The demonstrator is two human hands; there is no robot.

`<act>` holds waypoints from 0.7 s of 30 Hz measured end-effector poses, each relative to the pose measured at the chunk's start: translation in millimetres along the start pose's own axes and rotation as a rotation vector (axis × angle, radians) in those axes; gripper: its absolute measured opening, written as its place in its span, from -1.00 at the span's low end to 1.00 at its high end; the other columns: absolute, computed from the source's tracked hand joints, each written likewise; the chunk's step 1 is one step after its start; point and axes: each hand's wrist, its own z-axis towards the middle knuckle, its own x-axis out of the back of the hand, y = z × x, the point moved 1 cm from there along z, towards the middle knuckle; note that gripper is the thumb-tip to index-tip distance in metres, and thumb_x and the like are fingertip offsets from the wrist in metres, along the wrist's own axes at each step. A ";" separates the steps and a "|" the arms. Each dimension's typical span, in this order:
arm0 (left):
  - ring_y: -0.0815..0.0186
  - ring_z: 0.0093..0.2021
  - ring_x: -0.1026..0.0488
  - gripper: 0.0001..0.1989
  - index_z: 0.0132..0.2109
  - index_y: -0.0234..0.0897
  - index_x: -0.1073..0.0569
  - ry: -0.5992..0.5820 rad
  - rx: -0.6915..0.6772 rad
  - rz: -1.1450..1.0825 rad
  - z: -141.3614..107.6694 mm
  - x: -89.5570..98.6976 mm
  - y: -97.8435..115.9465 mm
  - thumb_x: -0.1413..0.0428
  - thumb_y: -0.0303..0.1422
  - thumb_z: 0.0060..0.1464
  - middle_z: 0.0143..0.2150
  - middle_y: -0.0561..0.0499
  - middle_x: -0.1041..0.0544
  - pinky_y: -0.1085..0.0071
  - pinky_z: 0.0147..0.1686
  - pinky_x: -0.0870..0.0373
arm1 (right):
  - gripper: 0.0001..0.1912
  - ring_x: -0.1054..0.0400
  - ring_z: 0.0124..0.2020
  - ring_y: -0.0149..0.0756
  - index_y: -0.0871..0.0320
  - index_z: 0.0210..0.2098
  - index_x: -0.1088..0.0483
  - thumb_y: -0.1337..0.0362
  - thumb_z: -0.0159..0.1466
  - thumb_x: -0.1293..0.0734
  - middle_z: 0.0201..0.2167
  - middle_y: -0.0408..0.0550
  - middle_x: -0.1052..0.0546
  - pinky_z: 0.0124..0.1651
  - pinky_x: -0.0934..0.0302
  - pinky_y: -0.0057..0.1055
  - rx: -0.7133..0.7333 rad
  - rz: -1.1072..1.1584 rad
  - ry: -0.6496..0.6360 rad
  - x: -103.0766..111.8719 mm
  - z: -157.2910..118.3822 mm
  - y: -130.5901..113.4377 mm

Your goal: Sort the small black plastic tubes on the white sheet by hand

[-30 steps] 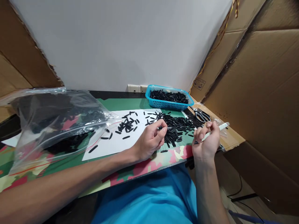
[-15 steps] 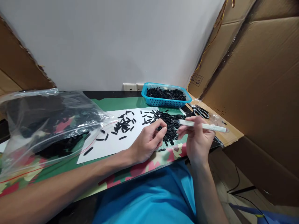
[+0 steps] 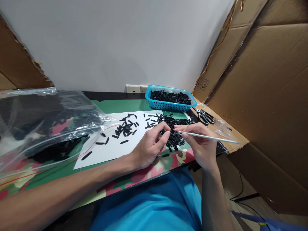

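Observation:
My left hand point(image 3: 150, 144) is closed, thumb and forefinger pinched together at the near left side of a pile of short black strips point(image 3: 174, 142); whatever the pinch holds is too small or hidden to make out. My right hand point(image 3: 204, 144) grips a long, thin white tool point(image 3: 214, 138), seen almost edge-on, its left end close to the left fingertips. Loose black pieces point(image 3: 125, 128) lie scattered on a white sheet of paper point(image 3: 108, 152) left of the pile.
Behind the pile stands a blue perforated basket point(image 3: 171, 106) full of black pieces. A clear zip bag point(image 3: 50, 125) with black contents covers the table's left side. Black-handled scissors point(image 3: 205, 117) lie at right beside a cardboard wall point(image 3: 264, 80). A green mat point(image 3: 113, 105) lies underneath.
My right hand has moved left, closer to the left hand. The white tool has turned from its broad side to nearly edge-on. The left hand keeps its pinch.

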 end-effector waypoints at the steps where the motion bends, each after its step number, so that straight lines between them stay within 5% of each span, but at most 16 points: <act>1: 0.48 -0.65 -0.14 -0.69 -0.10 -0.17 -0.33 0.002 0.002 0.002 0.0 0.0 0.7 -0.05 -0.02 0.44 -0.63 0.26 -0.26 0.56 -0.63 -0.04 | -0.96 -0.67 0.00 -0.08 0.05 -0.18 -0.58 0.31 0.39 -0.50 -0.17 -0.04 -0.75 0.14 -0.54 -0.06 -0.015 0.008 -0.002 -0.3 -0.6 0.6; 8: 0.49 -0.67 -0.10 -0.70 -0.10 -0.17 -0.36 0.030 0.000 -0.016 -0.1 0.1 2.2 -0.07 -0.03 0.43 -0.64 0.26 -0.26 0.58 -0.66 -0.02 | -0.90 -0.71 -0.14 -0.13 0.09 -0.18 -0.55 0.22 0.39 -0.51 -0.16 0.00 -0.76 -0.04 -0.62 -0.19 -0.066 0.035 0.092 -3.2 -4.0 6.3; 21: 0.49 -0.69 -0.11 -0.69 -0.07 -0.18 -0.38 0.100 0.005 -0.067 2.9 -0.3 3.4 -0.11 -0.03 0.40 -0.66 0.27 -0.22 0.58 -0.67 -0.02 | -0.90 -0.72 -0.15 -0.12 0.06 -0.16 -0.56 0.21 0.39 -0.51 -0.11 -0.01 -0.76 -0.03 -0.65 -0.15 -0.088 0.039 0.086 -9.6 -5.3 10.8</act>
